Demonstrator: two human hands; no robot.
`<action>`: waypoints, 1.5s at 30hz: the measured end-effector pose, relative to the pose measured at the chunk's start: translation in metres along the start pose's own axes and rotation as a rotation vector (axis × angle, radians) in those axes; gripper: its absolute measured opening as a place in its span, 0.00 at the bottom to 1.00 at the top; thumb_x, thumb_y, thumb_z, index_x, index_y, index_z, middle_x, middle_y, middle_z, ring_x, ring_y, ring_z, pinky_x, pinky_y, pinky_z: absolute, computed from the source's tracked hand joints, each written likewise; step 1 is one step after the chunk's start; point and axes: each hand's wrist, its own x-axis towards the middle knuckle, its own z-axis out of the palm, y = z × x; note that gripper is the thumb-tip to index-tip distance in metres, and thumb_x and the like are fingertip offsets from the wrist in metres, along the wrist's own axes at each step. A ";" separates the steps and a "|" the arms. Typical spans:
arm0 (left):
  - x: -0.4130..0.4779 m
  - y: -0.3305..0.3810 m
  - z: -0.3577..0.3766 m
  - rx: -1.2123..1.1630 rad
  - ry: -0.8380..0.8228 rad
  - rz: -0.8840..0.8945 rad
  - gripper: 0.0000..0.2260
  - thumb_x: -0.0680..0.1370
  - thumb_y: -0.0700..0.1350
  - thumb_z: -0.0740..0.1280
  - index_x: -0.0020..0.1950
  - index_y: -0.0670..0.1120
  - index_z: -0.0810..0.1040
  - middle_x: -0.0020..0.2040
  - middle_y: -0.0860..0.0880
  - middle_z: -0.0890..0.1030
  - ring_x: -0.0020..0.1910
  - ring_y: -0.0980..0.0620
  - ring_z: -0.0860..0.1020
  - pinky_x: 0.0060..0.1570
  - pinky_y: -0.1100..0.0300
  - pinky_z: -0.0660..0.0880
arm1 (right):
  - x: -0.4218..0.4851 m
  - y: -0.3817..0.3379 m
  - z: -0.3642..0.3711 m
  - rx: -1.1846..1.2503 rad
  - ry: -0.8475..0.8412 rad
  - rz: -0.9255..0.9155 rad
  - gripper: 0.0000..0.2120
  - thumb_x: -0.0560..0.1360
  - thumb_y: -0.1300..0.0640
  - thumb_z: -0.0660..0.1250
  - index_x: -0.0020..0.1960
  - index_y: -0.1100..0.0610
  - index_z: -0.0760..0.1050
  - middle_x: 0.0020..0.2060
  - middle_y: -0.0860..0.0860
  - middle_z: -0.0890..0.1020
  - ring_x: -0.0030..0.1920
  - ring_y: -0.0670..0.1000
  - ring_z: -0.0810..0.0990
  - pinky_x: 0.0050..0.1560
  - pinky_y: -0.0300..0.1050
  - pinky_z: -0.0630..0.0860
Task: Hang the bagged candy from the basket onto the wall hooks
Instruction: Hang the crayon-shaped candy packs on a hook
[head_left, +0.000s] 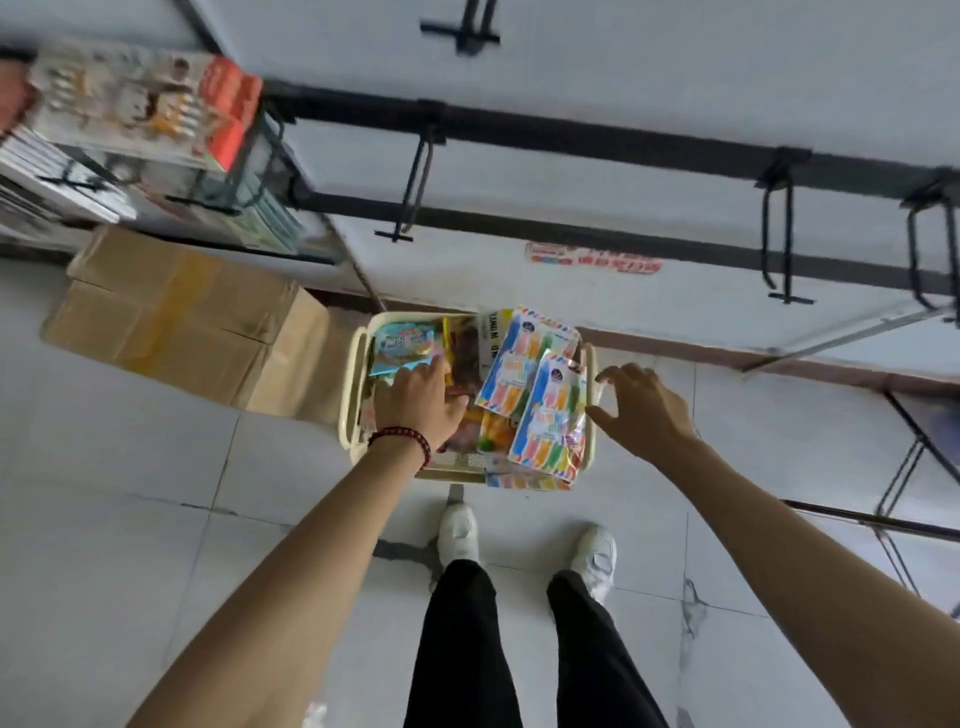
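A cream basket (357, 364) stands on the floor by the wall, full of bagged candy. On its right side lie colourful striped candy bags (548, 421); a light blue bag (402, 340) sits at its left. My left hand (415, 400), with a red bead bracelet, reaches into the basket among the bags; its fingertips are hidden. My right hand (644, 408) hovers at the basket's right rim, fingers spread and curved beside the striped bag's edge. Black wall hooks (415, 182) stick out from rails above; the nearest ones are bare.
Cardboard boxes (171, 317) lie left of the basket. A wire rack of packaged goods (140, 130) hangs at upper left. More hooks (776, 228) stand to the right, and a metal frame (909, 467) at far right. My white shoes (460, 532) stand just behind the basket.
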 end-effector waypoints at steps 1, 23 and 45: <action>0.011 0.000 0.015 -0.034 -0.019 -0.006 0.24 0.77 0.56 0.61 0.69 0.47 0.63 0.62 0.44 0.76 0.59 0.43 0.74 0.54 0.47 0.74 | 0.011 0.006 0.011 -0.014 -0.038 -0.001 0.26 0.74 0.43 0.66 0.67 0.52 0.69 0.63 0.53 0.74 0.63 0.55 0.72 0.52 0.52 0.76; 0.150 0.048 0.154 -0.490 -0.076 -0.176 0.25 0.73 0.54 0.70 0.64 0.45 0.67 0.62 0.45 0.75 0.58 0.45 0.76 0.48 0.52 0.77 | 0.159 0.036 0.120 -0.193 -0.148 -0.047 0.28 0.75 0.43 0.65 0.71 0.52 0.64 0.70 0.53 0.65 0.70 0.56 0.59 0.68 0.55 0.58; 0.096 -0.031 0.110 -1.133 -0.014 -0.368 0.15 0.69 0.51 0.75 0.51 0.48 0.76 0.46 0.48 0.83 0.43 0.50 0.82 0.40 0.56 0.80 | 0.147 -0.014 0.076 0.020 0.225 -0.228 0.12 0.77 0.49 0.62 0.56 0.55 0.73 0.52 0.53 0.81 0.53 0.56 0.77 0.57 0.52 0.68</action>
